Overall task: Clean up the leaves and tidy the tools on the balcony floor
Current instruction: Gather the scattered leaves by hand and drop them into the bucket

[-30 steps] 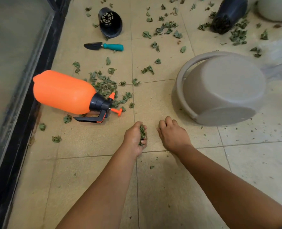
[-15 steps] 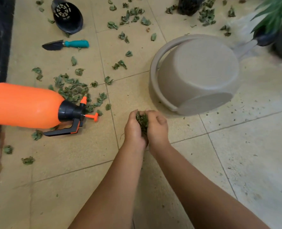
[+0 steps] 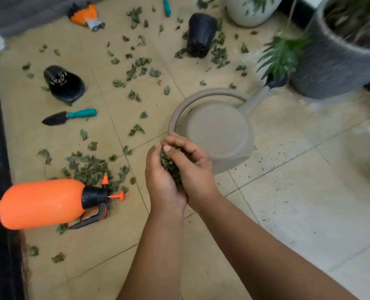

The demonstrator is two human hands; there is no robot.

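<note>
While hands [image 3: 179, 169] cup leaves [image 3: 170, 164], sprayer [image 3: 43, 202] lies left.

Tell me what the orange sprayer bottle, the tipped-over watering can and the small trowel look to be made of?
Orange sprayer bottle: likely plastic, smooth and evenly coloured, with a black moulded head. Watering can: probably matte beige plastic, one seamless shape with handle and spout. Trowel: dark blade, metal or plastic, cannot tell; teal handle looks plastic or rubbery.

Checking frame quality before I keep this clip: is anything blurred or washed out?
Head view: the right edge smears with motion blur near the grey planter; pale tiles look slightly washed out; both hands and the orange sprayer stay fairly sharp; lighting is soft, shadows faint.
</note>
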